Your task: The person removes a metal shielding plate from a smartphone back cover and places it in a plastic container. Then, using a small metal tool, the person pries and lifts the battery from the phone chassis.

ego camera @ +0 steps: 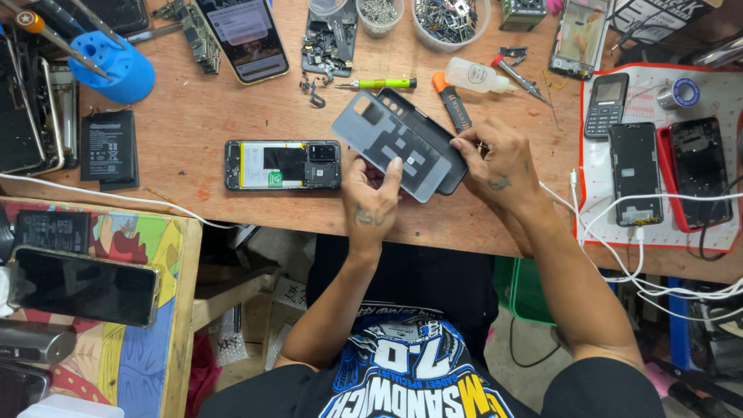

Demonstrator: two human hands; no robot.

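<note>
- Back cover [391, 143]: grey phone panel, inner side up, dark patches on it, held tilted above wooden bench [193, 116] edge, black case [453, 174] beneath it.
- Clear tubs [449, 19] at bench rear hold small parts; blue holder [116, 66] has screwdrivers.
- Left hand [371, 197] pinches panel's lower edge, thumb on top.
- Right hand [495, 162] grips right edge, fingers curled.
- Opened phone [282, 164] lies just left.

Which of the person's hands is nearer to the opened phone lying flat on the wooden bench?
Left. The left hand sits just right of the opened phone, gripping the grey back cover. The right hand is farther right, beyond the cover.
</note>
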